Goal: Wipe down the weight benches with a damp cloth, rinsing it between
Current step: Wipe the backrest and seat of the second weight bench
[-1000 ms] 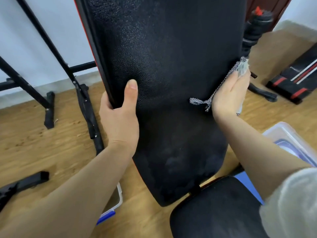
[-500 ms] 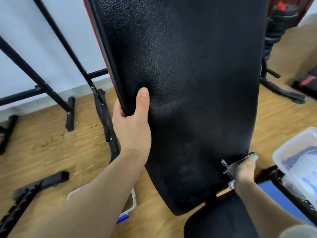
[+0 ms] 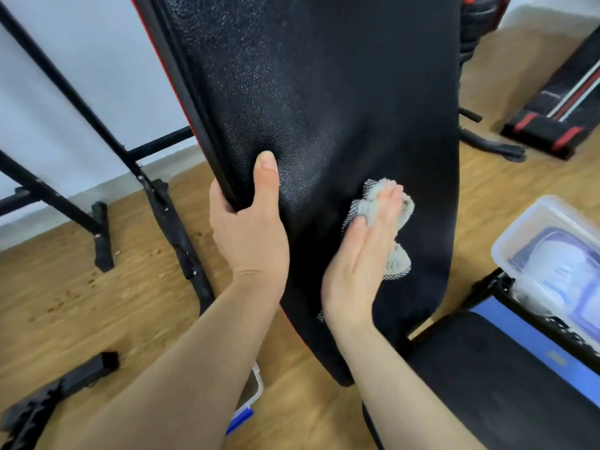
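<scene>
On pad (image 3: 341,92) middle: right hand (image 3: 360,254) flat, pressing cloth (image 3: 397,219), up from lower edge; left hand (image 3: 250,228) gripping side; wiping continues.

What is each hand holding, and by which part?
Left hand grips the bench pad by its left edge. Right hand presses the cloth flat against the pad under its palm.

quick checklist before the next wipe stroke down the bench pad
1. Left hand steadying the backrest pad at its edge: ok.
2. Right hand pressing the cloth flat on the pad: ok.
3. Cloth bunched, not spread: not ok.
4. Cloth damp enough: cannot tell.
5. Rinse tub close by on the right: ok.
6. Water in the tub: cannot tell.
</scene>
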